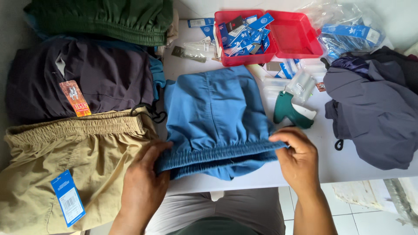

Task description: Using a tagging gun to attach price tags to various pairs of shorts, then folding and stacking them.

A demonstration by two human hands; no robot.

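White table (305, 169), tiled floor below | L hand (141, 180) + R hand (298, 159) both pinch elastic waistband of blue shorts (213, 113), table centre | soft, light, floppy; best held at band | green tagging gun (289, 111) just beside | red box (272, 37) w/ blue tags behind | khaki shorts (65, 161) left, blue rect. tag; dark shorts (82, 82), orange tag.

A single head-worn camera looks steeply down from close above a white table (348, 167), the wearer's left hand (143, 182) and right hand (298, 156) at the frame's lower edge.
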